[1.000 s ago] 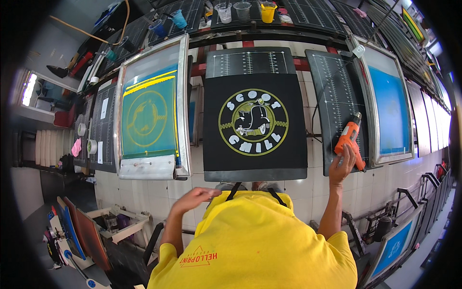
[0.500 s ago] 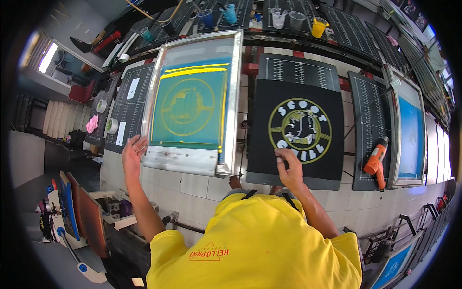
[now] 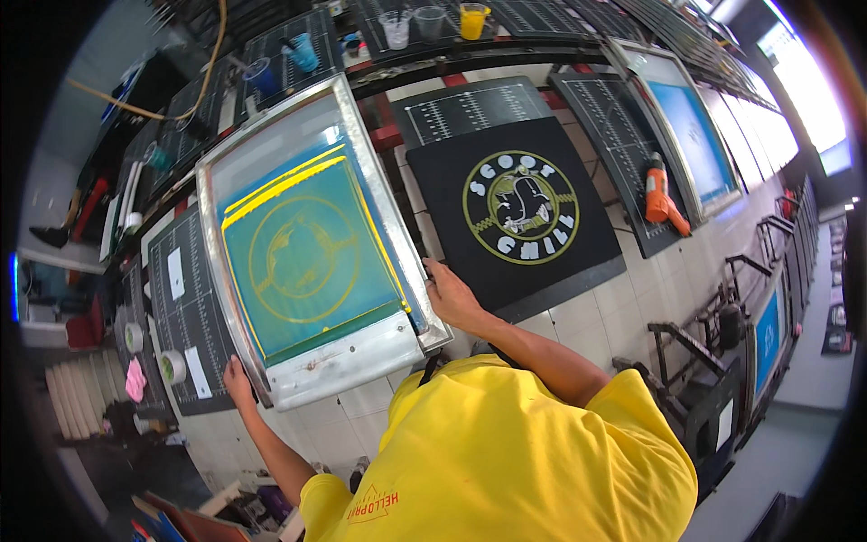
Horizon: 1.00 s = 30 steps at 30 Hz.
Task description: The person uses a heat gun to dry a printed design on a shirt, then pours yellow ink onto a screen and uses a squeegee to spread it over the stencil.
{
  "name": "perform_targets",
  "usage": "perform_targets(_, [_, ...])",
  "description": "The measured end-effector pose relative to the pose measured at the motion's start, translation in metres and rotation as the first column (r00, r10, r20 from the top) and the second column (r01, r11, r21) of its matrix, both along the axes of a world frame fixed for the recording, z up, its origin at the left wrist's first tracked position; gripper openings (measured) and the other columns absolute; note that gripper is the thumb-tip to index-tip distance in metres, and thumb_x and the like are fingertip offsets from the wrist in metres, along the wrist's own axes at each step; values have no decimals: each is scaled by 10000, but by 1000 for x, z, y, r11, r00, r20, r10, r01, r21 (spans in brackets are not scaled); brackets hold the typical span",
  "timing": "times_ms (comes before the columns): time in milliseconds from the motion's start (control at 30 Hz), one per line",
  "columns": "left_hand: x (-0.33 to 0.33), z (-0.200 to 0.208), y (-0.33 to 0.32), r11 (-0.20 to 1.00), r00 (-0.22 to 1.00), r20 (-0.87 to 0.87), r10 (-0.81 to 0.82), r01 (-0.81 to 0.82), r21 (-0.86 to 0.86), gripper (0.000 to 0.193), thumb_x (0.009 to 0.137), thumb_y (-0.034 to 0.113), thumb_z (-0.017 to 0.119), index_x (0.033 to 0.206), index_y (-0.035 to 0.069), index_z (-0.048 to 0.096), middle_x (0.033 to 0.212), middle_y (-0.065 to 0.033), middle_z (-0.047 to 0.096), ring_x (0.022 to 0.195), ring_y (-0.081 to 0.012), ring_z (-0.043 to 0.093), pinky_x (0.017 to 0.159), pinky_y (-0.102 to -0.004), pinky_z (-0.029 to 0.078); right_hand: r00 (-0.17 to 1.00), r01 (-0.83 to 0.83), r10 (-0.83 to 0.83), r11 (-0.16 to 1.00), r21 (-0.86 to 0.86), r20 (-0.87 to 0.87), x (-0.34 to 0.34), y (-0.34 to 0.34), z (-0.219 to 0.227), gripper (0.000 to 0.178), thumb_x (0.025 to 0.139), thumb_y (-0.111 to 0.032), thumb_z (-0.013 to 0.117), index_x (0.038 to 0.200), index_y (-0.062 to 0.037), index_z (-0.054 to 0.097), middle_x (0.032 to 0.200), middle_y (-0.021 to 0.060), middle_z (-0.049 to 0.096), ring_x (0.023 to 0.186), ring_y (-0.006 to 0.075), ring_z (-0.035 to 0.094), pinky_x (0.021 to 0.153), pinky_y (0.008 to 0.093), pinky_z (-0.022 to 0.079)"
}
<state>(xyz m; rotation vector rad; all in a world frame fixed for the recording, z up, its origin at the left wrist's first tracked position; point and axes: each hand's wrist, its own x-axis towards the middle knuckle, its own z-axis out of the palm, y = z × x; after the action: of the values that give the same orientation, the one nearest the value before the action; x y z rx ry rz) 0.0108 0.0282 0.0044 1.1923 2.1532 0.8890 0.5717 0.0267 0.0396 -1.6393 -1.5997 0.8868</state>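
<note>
A metal-framed printing screen [image 3: 392, 210] with blue-green mesh lies tilted in view, left of centre. Its mesh carries a round scooter design and streaks of yellow ink [image 3: 284, 183]. A wide metal squeegee [image 3: 348, 359] with a green blade rests across its near end. My left hand [image 3: 239, 383] is closed at the frame's near left edge. On the right rail, close to the near corner, my right hand [image 3: 454, 296] is closed too; its fingertips are partly hidden. Beside it, a black cloth [image 3: 452, 172] with a white and yellow-green round scooter print covers a dark board.
Farther right, an orange heat gun [image 3: 659, 194] lies on a board next to another blue screen [image 3: 686, 122]. Ink cups, including a yellow one [image 3: 471, 22], stand along the back. Tape rolls [image 3: 172, 367] and a pink cloth [image 3: 135, 379] are at left.
The view has turned, so the benches look rotated. My right hand has left the black cloth and gone to the screen's right rail. My left hand has closed at its left edge.
</note>
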Motion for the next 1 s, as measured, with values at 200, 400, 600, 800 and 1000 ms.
perform_targets(200, [-2, -23, 8, 999, 998, 51, 27, -29, 43, 548, 998, 423, 482, 912, -92, 649, 757, -90, 616, 717, -169, 487, 707, -347, 423, 981, 177, -173, 983, 40, -86, -28, 5, -12, 389, 934, -39, 447, 1317, 26, 449, 1121, 222, 555, 1070, 371, 548, 956, 404, 425])
perform_targets(400, [40, 7, 5, 988, 972, 219, 82, -108, 109, 576, 995, 435, 491, 1055, -119, 635, 936, -116, 645, 848, -181, 549, 807, -314, 437, 924, 340, -327, 940, 34, -196, -41, 1, -13, 361, 934, -43, 457, 1287, 14, 508, 1130, 208, 564, 1095, 349, 547, 970, 379, 418])
perform_targets(600, [44, 26, -23, 989, 947, 312, 74, -110, 97, 621, 991, 445, 505, 1183, -141, 583, 1121, -145, 630, 996, -199, 559, 931, -308, 417, 907, 346, -317, 936, 63, -276, -26, -12, -5, 348, 930, -39, 470, 1268, 13, 535, 1112, 177, 580, 1042, 295, 572, 922, 350, 437])
perform_targets(800, [101, 39, -67, 960, 926, 331, 184, -241, 140, 612, 993, 424, 500, 1216, -143, 562, 1178, -146, 618, 1050, -210, 565, 947, -306, 417, 911, 309, -267, 947, 89, -315, 30, -35, 4, 350, 927, 3, 492, 1272, -12, 546, 1061, 127, 585, 949, 216, 577, 849, 298, 454])
perform_targets(1000, [198, 67, -95, 968, 919, 374, 123, -195, 159, 482, 1009, 341, 474, 1119, -108, 609, 1046, -98, 640, 931, -166, 568, 877, -296, 435, 882, 311, -263, 948, 66, -392, 116, -48, 8, 327, 935, 0, 493, 1253, 9, 569, 1097, 120, 635, 998, 179, 586, 903, 280, 450])
